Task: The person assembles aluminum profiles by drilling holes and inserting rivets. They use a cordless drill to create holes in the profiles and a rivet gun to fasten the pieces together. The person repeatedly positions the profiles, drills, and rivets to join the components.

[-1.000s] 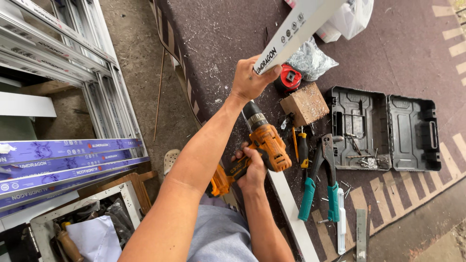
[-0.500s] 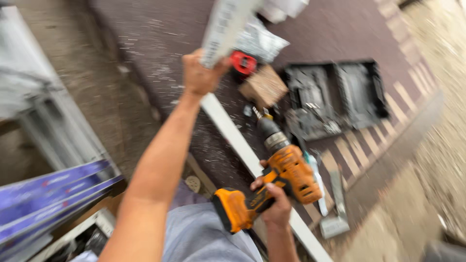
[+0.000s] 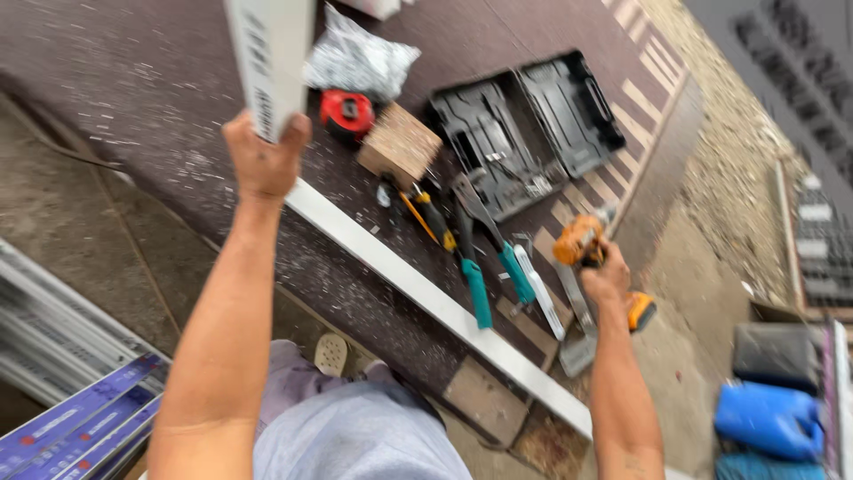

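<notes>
My left hand (image 3: pixel 260 158) is raised and grips a white aluminium profile piece (image 3: pixel 268 55) that runs up out of view. My right hand (image 3: pixel 607 279) holds an orange cordless drill (image 3: pixel 586 252) low at the right end of the dark purple workbench (image 3: pixel 160 80). A long white profile bar (image 3: pixel 426 298) lies diagonally along the bench's near edge between my hands. Teal-handled snips (image 3: pixel 484 258) lie beside the drill.
On the bench sit a red tape measure (image 3: pixel 346 112), a wooden block (image 3: pixel 399 142), a clear bag of screws (image 3: pixel 357 60) and an open black tool case (image 3: pixel 524 124). A blue jerry can (image 3: pixel 769 420) stands on the ground at right. Stacked aluminium profiles (image 3: pixel 62 400) lie at lower left.
My right hand has carried the drill rightwards and away from my body, toward the bench's right end. My left hand stays raised with the white piece. The camera has swung to the right.
</notes>
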